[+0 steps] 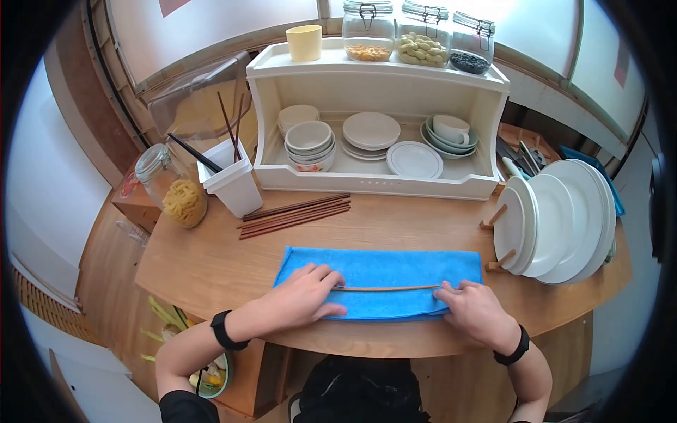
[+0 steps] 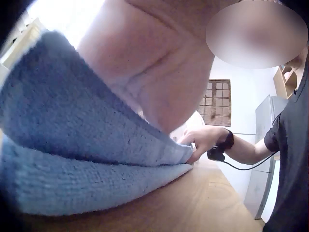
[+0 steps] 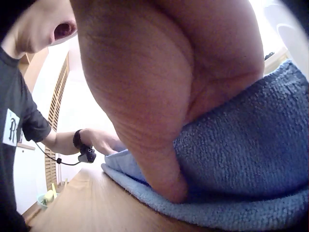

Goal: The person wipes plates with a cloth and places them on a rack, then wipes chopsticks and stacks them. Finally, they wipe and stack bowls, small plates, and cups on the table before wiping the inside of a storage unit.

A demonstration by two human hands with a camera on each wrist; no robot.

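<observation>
A folded blue towel (image 1: 395,262) lies near the front edge of the wooden table. Across it runs a thin brown chopstick (image 1: 388,288), roughly level from left to right. My left hand (image 1: 305,295) rests over the towel's left part, fingertips at the stick's left end and thumb spread apart. At the other end, my right hand (image 1: 476,309) pinches the stick with bent fingers close against the cloth. In the right wrist view the right thumb (image 3: 169,181) presses into the towel's fold (image 3: 251,145). The left fingertips are hidden in the left wrist view behind the raised towel layer (image 2: 87,106).
Several dark chopsticks (image 1: 296,215) lie behind the towel. A white holder (image 1: 236,187) and a pasta jar (image 1: 185,201) stand left. Behind is a white shelf (image 1: 381,185) with bowls, plates and jars. Large plates (image 1: 550,222) stand in a rack at right.
</observation>
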